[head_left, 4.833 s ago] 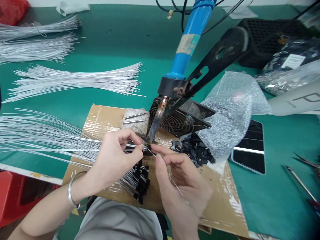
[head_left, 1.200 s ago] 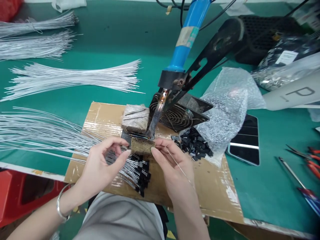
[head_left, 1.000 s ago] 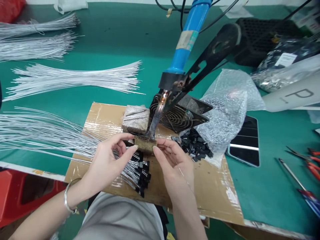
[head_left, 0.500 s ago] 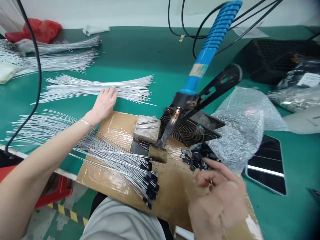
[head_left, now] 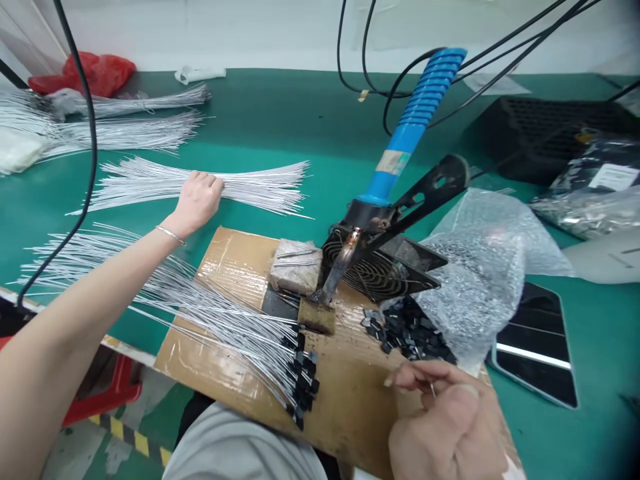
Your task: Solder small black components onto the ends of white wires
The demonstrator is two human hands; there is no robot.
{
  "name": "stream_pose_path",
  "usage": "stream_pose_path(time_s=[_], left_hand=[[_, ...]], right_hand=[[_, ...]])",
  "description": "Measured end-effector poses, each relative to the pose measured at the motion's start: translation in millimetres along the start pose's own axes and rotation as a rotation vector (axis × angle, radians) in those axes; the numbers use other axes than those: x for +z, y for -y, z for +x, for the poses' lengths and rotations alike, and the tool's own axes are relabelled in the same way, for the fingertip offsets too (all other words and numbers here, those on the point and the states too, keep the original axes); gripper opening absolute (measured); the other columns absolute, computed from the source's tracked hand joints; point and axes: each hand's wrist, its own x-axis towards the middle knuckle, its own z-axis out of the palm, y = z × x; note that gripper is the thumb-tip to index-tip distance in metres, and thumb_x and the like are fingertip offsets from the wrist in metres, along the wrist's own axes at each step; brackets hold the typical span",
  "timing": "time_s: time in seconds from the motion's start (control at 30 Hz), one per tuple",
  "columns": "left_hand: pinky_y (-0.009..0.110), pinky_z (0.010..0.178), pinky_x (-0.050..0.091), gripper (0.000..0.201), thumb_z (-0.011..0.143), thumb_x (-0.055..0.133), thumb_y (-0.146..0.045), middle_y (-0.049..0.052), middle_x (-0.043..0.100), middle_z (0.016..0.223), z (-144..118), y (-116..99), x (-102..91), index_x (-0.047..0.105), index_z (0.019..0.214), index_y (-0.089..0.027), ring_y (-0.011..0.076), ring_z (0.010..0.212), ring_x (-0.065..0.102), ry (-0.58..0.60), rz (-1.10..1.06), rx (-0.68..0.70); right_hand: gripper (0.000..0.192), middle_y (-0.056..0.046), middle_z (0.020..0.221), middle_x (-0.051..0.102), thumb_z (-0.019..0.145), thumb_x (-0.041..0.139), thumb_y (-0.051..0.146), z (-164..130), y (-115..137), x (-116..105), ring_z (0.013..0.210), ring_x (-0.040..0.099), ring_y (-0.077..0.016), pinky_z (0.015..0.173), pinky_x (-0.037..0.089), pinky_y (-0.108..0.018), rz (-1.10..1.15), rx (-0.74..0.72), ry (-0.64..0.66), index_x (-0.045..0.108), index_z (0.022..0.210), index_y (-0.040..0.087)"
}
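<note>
My left hand [head_left: 197,200] reaches out to the far left, and its fingers curl down onto a flat bundle of white wires [head_left: 260,187] on the green table. My right hand [head_left: 443,427] is low at the near right edge of the cardboard board [head_left: 230,263], pinching a thin metal wire [head_left: 433,388] between thumb and fingers. A blue-handled soldering iron [head_left: 413,133] stands tilted in its black holder, with its tip down by a brown sponge [head_left: 317,316]. Finished white wires with black connectors [head_left: 303,380] fan out across the board.
A pile of small black parts [head_left: 407,330] spills from a bubble-wrap bag [head_left: 493,267]. Behind the sponge are a fan grille [head_left: 380,275] and a grey block [head_left: 295,267]. A phone [head_left: 537,343] lies at the right. More wire bundles [head_left: 130,133] lie at the far left, and black cables hang overhead.
Both hands have left the sponge at the iron's tip. My left hand has reached out to the white wire bundle. My right hand has drawn back towards me with the thin wire.
</note>
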Motion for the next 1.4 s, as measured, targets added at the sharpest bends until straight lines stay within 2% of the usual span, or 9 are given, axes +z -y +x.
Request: stream_pose_path(time_s=[0.13,0.43,0.57,0.7,0.83,0.93,1.13,1.27,1.4], left_hand=[[0.042,0.080,0.051,0.023,0.105,0.044,-0.016,0.012,0.073,0.086,-6.2,-0.2,-21.3,0.065,0.094,-0.017,0.0269,0.081,0.069,-0.138,0.008,-0.007],[0.039,0.073,0.051,0.013,0.098,0.057,-0.011,0.009,0.082,0.094,-57.9,-22.5,-82.8,0.068,0.099,-0.019,0.0225,0.075,0.073,-0.395,-0.055,0.170],[0.036,0.075,0.054,0.021,0.092,0.069,-0.007,0.009,0.084,0.101,-83.7,-47.9,-106.1,0.067,0.109,-0.019,0.0198,0.076,0.076,-0.468,-0.121,0.302],[0.035,0.077,0.057,0.023,0.089,0.076,-0.006,0.010,0.085,0.095,-112.2,-75.5,-124.9,0.068,0.108,-0.016,0.0196,0.077,0.077,-0.456,-0.188,0.391],[0.036,0.078,0.059,0.018,0.088,0.076,-0.006,0.011,0.085,0.093,-132.6,-91.1,-132.8,0.070,0.103,-0.015,0.0210,0.078,0.078,-0.418,-0.232,0.437],[0.036,0.077,0.060,0.016,0.089,0.076,-0.007,0.012,0.085,0.091,-138.9,-96.0,-134.3,0.070,0.101,-0.015,0.0215,0.078,0.079,-0.406,-0.243,0.437],[0.036,0.077,0.060,0.014,0.090,0.073,-0.006,0.011,0.085,0.090,-141.9,-102.2,-134.4,0.071,0.099,-0.017,0.0219,0.078,0.079,-0.384,-0.303,0.435],[0.035,0.075,0.059,0.018,0.088,0.073,-0.006,0.009,0.085,0.090,-145.1,-105.2,-129.2,0.070,0.100,-0.019,0.0206,0.075,0.078,-0.362,-0.360,0.404],[0.037,0.073,0.058,0.026,0.086,0.066,-0.004,0.008,0.083,0.089,-143.6,-115.5,-136.2,0.065,0.107,-0.019,0.0210,0.073,0.076,-0.316,-0.458,0.312]], right_hand=[[0.046,-0.001,0.071,0.060,0.104,0.045,0.058,0.5,-7.9,-5.8,0.066,0.059,-0.0195,0.065,0.048,-0.034,0.027,-0.043,0.002,0.065,0.092,0.019],[0.038,-0.003,0.069,0.062,0.102,0.060,0.041,-2.8,7.0,-7.1,0.064,0.056,-0.0182,0.060,0.044,-0.032,0.194,-0.076,0.024,0.070,0.072,0.020],[0.034,-0.002,0.068,0.063,0.104,0.058,0.036,-4.3,16.4,-4.0,0.063,0.057,-0.0168,0.058,0.044,-0.029,0.178,-0.174,0.289,0.072,0.078,0.020],[0.027,0.000,0.072,0.062,0.105,0.055,0.034,-9.0,39.1,4.9,0.066,0.058,-0.0153,0.061,0.044,-0.027,0.191,-0.280,0.559,0.071,0.087,0.021],[0.023,0.002,0.072,0.061,0.100,0.062,0.031,-16.7,56.2,16.1,0.065,0.057,-0.0135,0.058,0.043,-0.024,0.176,-0.254,0.674,0.067,0.079,0.022],[0.029,0.004,0.065,0.055,0.096,0.069,0.028,-21.8,60.7,19.2,0.059,0.052,-0.0120,0.055,0.039,-0.024,0.151,-0.172,0.657,0.062,0.068,0.021],[0.031,0.003,0.068,0.055,0.097,0.068,0.031,-26.7,63.2,16.2,0.064,0.051,-0.0133,0.061,0.038,-0.026,0.202,-0.031,0.639,0.061,0.068,0.021],[0.027,0.003,0.069,0.054,0.099,0.067,0.028,-25.8,62.1,15.5,0.065,0.051,-0.0130,0.062,0.038,-0.027,0.213,-0.081,0.635,0.063,0.073,0.021],[0.023,0.003,0.071,0.053,0.099,0.064,0.017,-21.8,56.6,15.6,0.066,0.051,-0.0126,0.061,0.038,-0.026,0.204,-0.260,0.679,0.060,0.077,0.021]])
